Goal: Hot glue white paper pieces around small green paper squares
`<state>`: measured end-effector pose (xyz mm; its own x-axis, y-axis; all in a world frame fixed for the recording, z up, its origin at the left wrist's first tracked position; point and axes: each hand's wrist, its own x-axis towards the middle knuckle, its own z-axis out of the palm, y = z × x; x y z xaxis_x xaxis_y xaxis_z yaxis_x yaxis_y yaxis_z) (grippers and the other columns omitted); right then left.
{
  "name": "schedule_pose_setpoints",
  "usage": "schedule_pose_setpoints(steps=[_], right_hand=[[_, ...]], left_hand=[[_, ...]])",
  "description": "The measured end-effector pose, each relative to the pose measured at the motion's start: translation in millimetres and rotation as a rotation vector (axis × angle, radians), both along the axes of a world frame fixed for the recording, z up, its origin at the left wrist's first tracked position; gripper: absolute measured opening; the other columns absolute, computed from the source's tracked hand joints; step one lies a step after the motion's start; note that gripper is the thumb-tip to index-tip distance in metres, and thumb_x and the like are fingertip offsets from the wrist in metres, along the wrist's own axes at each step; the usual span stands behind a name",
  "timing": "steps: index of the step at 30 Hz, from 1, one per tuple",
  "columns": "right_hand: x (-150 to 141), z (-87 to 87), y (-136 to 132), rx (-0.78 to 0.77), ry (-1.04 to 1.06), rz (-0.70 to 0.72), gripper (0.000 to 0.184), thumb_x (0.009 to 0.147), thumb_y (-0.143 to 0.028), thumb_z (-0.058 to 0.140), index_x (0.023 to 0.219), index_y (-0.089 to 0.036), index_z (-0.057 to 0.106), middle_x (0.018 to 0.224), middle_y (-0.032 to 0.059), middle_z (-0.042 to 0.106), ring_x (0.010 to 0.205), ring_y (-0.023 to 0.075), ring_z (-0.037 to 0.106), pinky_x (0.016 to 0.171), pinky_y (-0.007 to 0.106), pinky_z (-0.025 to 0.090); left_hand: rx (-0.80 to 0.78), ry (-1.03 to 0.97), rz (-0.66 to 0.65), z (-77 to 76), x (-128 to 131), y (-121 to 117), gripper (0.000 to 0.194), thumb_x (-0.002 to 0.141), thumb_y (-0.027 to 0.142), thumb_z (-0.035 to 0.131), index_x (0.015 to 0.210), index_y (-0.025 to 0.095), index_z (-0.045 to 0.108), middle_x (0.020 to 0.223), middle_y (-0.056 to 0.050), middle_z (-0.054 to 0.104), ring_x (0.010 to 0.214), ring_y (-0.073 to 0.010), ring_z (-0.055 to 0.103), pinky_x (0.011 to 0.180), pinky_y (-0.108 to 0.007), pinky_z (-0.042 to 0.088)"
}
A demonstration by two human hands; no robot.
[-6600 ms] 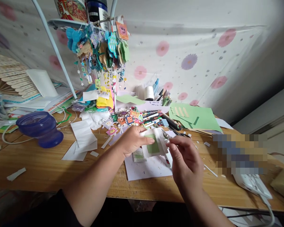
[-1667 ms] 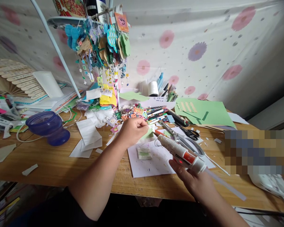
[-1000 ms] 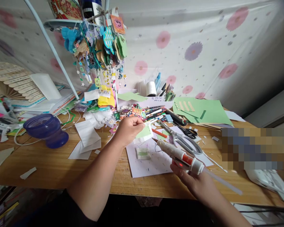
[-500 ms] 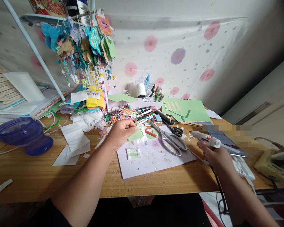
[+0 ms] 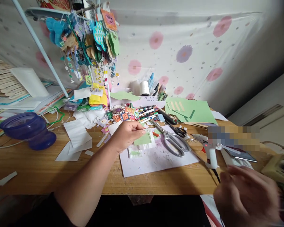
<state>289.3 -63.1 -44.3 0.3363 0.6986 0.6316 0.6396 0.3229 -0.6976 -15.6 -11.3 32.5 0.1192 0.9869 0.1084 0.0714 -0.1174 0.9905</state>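
My left hand [image 5: 126, 135] pinches a small piece of green and white paper [image 5: 144, 139] just above a white sheet [image 5: 156, 159] on the wooden table [image 5: 47, 170]. Another small white-and-green paper piece [image 5: 135, 153] lies on that sheet below the hand. A white glue gun [image 5: 209, 149] with a red light stands on the table at the right, untouched. My right hand [image 5: 247, 197] is low at the right, blurred by motion, fingers spread and holding nothing. Large grey scissors [image 5: 174, 142] lie between the two hands.
A purple bowl [image 5: 26, 129] stands at the left with white paper scraps [image 5: 77, 138] beside it. Coloured pencils [image 5: 148, 114], stickers and green paper sheets [image 5: 191, 112] crowd the back. A paper-ornament mobile [image 5: 90, 41] hangs above. A phone-like device [image 5: 239, 154] lies at the right.
My right hand carried the glue gun from the paper to the right, stood it on the table and let go. My left hand has kept hold of the green and white paper.
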Motion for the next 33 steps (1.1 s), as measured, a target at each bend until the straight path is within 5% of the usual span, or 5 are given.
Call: schedule_pose_setpoints(steps=[4, 10, 17, 25, 33], right_hand=[[-61, 40.1, 17, -0.179, 0.084, 0.567, 0.018, 0.084, -0.039, 0.063, 0.091, -0.024, 0.070, 0.090, 0.0085, 0.068, 0.087, 0.0266, 0.065, 0.077, 0.042, 0.052], [-126, 63.4, 62, -0.476, 0.529, 0.893, 0.028, 0.079, -0.044, 0.068, 0.087, -0.018, 0.071, 0.083, 0.0059, 0.070, 0.076, 0.0188, 0.063, 0.068, 0.032, 0.052], [-139, 54.9, 67, -0.427, 0.539, 0.811, 0.020, 0.073, -0.036, 0.073, 0.069, -0.017, 0.067, 0.059, -0.0009, 0.058, 0.054, 0.0112, 0.049, 0.050, 0.024, 0.040], [-138, 56.7, 60, 0.079, -0.153, 0.541, 0.006, 0.080, -0.017, 0.061, 0.076, -0.018, 0.067, 0.070, 0.0016, 0.067, 0.056, 0.0121, 0.060, 0.054, 0.024, 0.049], [-142, 55.1, 58, 0.283, -0.348, 0.448, 0.011, 0.080, -0.009, 0.060, 0.077, -0.019, 0.065, 0.067, 0.0006, 0.068, 0.055, 0.0114, 0.062, 0.053, 0.022, 0.050]], left_hand=[[-0.018, 0.007, -0.020, -0.1, 3, -3, 0.018, 0.070, 0.032, 0.065, 0.065, 0.016, 0.057, 0.054, 0.006, 0.044, 0.049, -0.0070, 0.033, 0.049, -0.022, 0.020], [0.033, 0.032, -0.012, -0.2, 1, -1, 0.015, 0.071, 0.029, 0.064, 0.066, 0.016, 0.059, 0.056, 0.005, 0.048, 0.051, -0.0075, 0.038, 0.049, -0.022, 0.025], [0.051, 0.109, 0.035, -0.5, 1, 0, 0.011, 0.070, 0.025, 0.062, 0.065, 0.016, 0.059, 0.055, 0.005, 0.048, 0.051, -0.0077, 0.039, 0.050, -0.021, 0.030], [0.112, 0.239, 0.075, -2.0, 4, -1, 0.012, 0.073, 0.023, 0.058, 0.064, 0.016, 0.059, 0.061, 0.004, 0.054, 0.058, -0.0087, 0.047, 0.055, -0.021, 0.035], [0.183, 0.392, 0.162, -0.9, 6, -4, 0.013, 0.073, 0.021, 0.054, 0.063, 0.016, 0.061, 0.060, 0.002, 0.058, 0.061, -0.0107, 0.050, 0.056, -0.021, 0.036]])
